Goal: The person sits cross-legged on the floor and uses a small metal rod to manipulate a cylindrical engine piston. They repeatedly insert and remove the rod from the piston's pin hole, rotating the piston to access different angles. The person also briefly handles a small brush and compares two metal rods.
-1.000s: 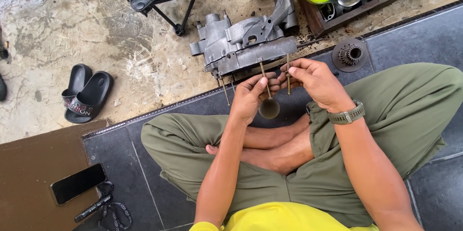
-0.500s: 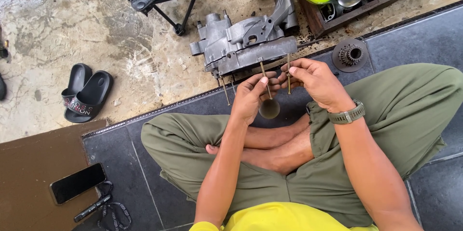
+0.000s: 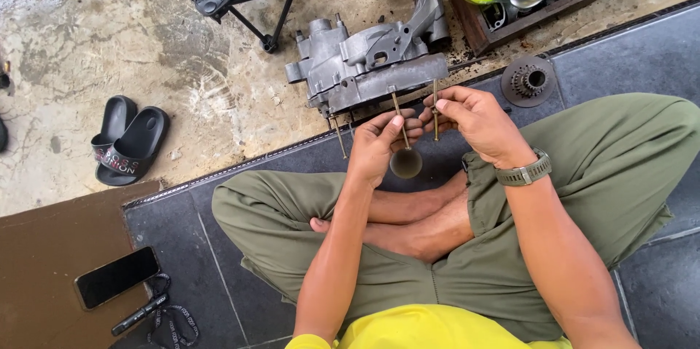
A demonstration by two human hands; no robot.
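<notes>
Brass-coloured valves, two of them, thin stems with a round flat head on the end. The left hand point(image 3: 375, 148) pinches one valve point(image 3: 402, 146) by the stem, head hanging down over the crossed legs, and the right hand point(image 3: 474, 121) pinches the second valve point(image 3: 435, 110) near the middle of its stem, holding it upright. The hands sit close together, each closed on its own piece, right in front of the grey engine case point(image 3: 364, 64) resting on the concrete point(image 3: 146, 43). I'd guess these are light but stiff steel, probably a bit oily so slippery, and the stem is the natural place to grip since the head edge is the part you don't want dinged. A third long rod seems to poke down from the case near the left hand, hard to tell what it is. A gear point(image 3: 530, 80) lies on the tile by the right knee, black sandals point(image 3: 124, 141) and a phone point(image 3: 117, 277) off to the left.
</notes>
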